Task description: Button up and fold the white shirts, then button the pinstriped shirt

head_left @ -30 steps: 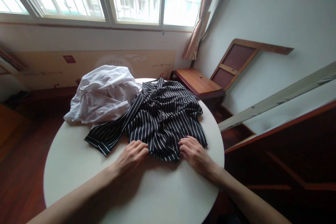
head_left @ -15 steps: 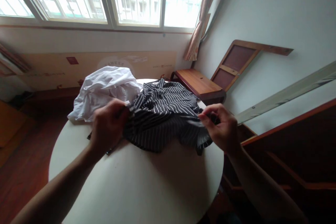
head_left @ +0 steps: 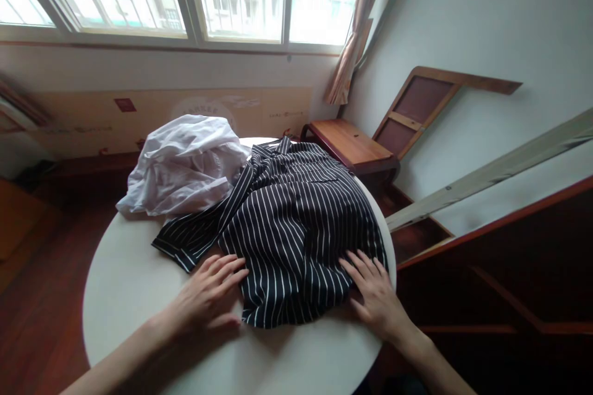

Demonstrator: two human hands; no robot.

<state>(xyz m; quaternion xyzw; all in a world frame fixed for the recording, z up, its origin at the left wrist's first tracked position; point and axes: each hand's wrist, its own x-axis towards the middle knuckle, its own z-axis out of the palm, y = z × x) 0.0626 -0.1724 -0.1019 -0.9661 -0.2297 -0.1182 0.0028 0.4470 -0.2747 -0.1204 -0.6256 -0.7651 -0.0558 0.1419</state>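
Observation:
A black garment with white stripes (head_left: 296, 222) lies spread over the round white table (head_left: 134, 278), its near edge rumpled. One striped sleeve reaches out to the left. My left hand (head_left: 215, 290) rests at the garment's lower left edge, fingers apart, fingertips on the cloth. At the lower right edge, my right hand (head_left: 373, 293) lies with its fingers spread on the fabric. Neither hand grips anything. Behind the sleeve, a crumpled white cloth (head_left: 185, 163) is heaped at the table's far left.
Beyond the table at the right stands a wooden bench (head_left: 349, 139), with a wood-framed panel (head_left: 417, 105) leaning by the wall. A pale rail (head_left: 500, 166) slants along the right. A cardboard sheet (head_left: 157, 105) stands below the window (head_left: 241, 0).
Both hands have let go of the striped garment and come down toward me, fingers now spread. The cloth they held up has come down flat and stretches nearer to me.

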